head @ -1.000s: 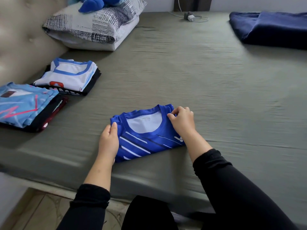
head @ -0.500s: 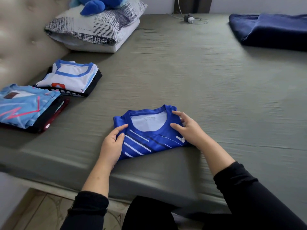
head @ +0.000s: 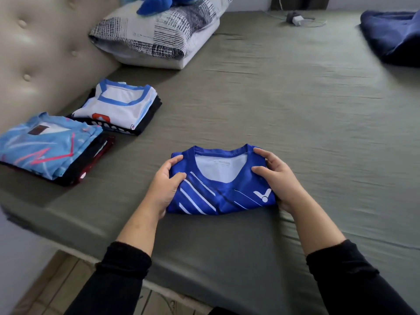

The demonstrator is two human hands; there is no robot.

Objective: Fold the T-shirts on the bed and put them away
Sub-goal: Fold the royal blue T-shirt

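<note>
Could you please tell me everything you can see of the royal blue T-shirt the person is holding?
The royal blue T-shirt is folded into a compact rectangle, collar facing away from the person, with a white inner neck panel, white diagonal stripes and a white logo. The fabric looks smooth and synthetic. It lies near the front edge of the bed. The left hand grips its left edge and the right hand grips its right edge, thumbs on top.

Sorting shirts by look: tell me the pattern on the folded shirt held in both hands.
Royal blue shirt with white diagonal stripes and a white logo; head view.
</note>
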